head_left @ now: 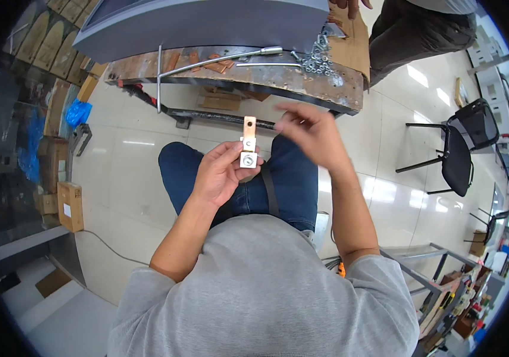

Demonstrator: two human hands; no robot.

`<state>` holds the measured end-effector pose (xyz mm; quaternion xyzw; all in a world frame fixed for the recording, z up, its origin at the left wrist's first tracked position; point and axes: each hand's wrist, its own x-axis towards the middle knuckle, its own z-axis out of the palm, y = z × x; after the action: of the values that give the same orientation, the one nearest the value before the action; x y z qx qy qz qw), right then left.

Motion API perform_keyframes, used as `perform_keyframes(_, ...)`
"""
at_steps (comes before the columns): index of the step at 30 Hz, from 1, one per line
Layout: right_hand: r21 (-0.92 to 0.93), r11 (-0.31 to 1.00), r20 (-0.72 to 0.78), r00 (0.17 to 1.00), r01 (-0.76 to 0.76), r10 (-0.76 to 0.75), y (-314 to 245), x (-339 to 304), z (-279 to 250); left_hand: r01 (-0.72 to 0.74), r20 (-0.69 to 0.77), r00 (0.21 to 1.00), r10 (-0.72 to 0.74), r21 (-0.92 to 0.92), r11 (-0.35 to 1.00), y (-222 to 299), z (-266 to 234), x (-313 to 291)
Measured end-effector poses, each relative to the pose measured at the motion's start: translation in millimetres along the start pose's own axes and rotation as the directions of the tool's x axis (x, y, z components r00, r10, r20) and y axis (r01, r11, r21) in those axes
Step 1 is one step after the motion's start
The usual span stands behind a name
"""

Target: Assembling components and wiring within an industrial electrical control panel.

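Note:
My left hand (220, 174) is closed around a short copper busbar (249, 128), held upright over my lap. Its bare copper end points away from me and has a dark round hole. Nearer to me are two pale square faces, and a round bolt or nut shows in the lower block (248, 160). My left thumb presses against its side. To the right and a little farther off, my right hand (314, 135) is raised short of the workbench edge. Its fingers are slightly blurred, with thumb and forefinger apart and nothing visible between them.
On the workbench (320, 89) lie a long T-handled socket wrench (218, 61), a thin metal rod (266, 64), copper pieces (215, 64) and a heap of nuts and bolts (317, 59). A large grey cabinet (207, 27) stands behind them. Another person's legs (418, 38) are at the far right.

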<state>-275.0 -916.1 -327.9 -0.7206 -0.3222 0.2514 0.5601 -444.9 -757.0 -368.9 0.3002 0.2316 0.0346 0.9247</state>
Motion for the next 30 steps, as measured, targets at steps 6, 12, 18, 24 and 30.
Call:
perform_keyframes(6, -0.491, 0.861, -0.465, 0.876, -0.133, -0.13, 35.7, 43.0, -77.4, -0.067, -0.015, 0.998, 0.067, 0.017, 0.998, 6.8, -4.8, 1.0)
perform_keyframes(12, -0.669, 0.704, -0.497, 0.848, -0.239, -0.184, 61.4, 111.4, -108.4, -0.099, -0.045, 0.994, 0.1, 0.036, 0.994, 9.0, -2.7, -0.1)
perform_keyframes(18, -0.709, 0.67, -0.397, 0.91, -0.221, -0.119, 68.9, 125.6, -127.0, -0.088, -0.013, 0.996, 0.088, 0.042, 0.995, 10.3, 5.8, 5.3)
perform_keyframes(24, -0.224, 0.97, -0.009, 0.995, -0.098, 0.099, -27.1, 47.8, -26.9, -0.083, -0.074, 0.994, 0.085, 0.035, 0.996, 7.0, 1.0, 7.7)
perform_keyframes(30, 0.02, 0.997, 0.266, 0.961, -0.081, 0.073, -25.1, 12.4, 25.8, -0.043, -0.022, 0.999, 0.044, 0.03, 0.999, 3.0, 5.1, 12.2)
